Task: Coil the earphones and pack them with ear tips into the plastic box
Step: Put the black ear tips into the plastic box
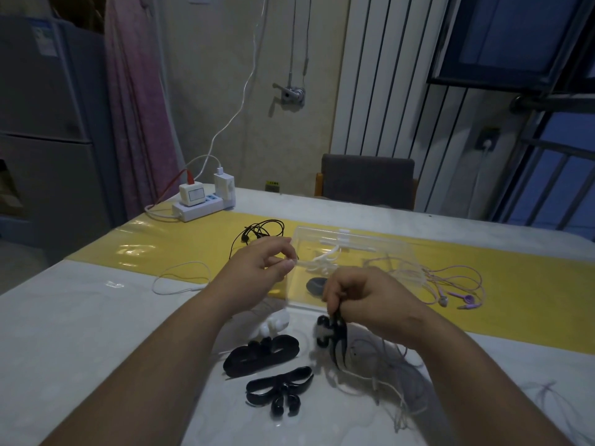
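Note:
A clear plastic box (360, 243) lies on the yellow runner with white pieces and a dark pad inside. My left hand (260, 268) pinches a thin white earphone cable (180, 284) at the box's left edge. My right hand (363, 297) grips a black ear-hook piece (338, 342) with a white part attached, just in front of the box. Two black ear-tip sets (260, 352) (278, 391) and white ear tips (273, 325) lie on the table near me. Black earphones (257, 233) lie behind the box and purple earphones (457, 297) to its right.
A white power strip (199, 207) with chargers sits at the table's far left. A tangle of pale cables (392, 381) lies under my right forearm. A grey chair (367, 178) stands behind the table.

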The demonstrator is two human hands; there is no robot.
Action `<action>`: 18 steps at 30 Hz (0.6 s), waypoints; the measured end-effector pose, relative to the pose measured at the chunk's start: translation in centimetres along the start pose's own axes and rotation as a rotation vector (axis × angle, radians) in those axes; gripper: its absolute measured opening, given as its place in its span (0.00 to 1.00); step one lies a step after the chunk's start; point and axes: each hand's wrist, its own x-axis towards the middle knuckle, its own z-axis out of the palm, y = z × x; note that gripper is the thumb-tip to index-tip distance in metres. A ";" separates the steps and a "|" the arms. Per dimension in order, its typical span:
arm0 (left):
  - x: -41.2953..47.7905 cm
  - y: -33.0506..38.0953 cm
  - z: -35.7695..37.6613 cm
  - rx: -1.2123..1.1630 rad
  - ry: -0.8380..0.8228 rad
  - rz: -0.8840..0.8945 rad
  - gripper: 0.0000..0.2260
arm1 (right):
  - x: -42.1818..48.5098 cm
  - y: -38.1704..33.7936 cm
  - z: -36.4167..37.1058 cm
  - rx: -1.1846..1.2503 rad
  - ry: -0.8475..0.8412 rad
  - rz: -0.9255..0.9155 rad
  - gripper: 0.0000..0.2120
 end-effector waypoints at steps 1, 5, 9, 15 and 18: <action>-0.1 0.1 0.0 -0.013 0.000 -0.006 0.07 | 0.1 0.1 0.1 0.086 0.034 -0.001 0.14; 0.0 0.0 -0.2 -0.073 -0.004 -0.035 0.11 | 0.5 0.2 0.6 0.064 0.108 -0.060 0.14; -0.1 0.1 -0.3 -0.129 -0.020 -0.052 0.13 | 0.6 0.2 1.4 -0.083 0.127 -0.017 0.16; -0.1 0.4 -0.2 -0.132 -0.011 -0.062 0.14 | 0.8 0.4 2.2 -0.226 -0.001 0.015 0.08; -0.1 0.6 -0.2 -0.116 -0.012 -0.056 0.14 | 1.0 -0.1 2.5 -0.416 -0.087 0.019 0.17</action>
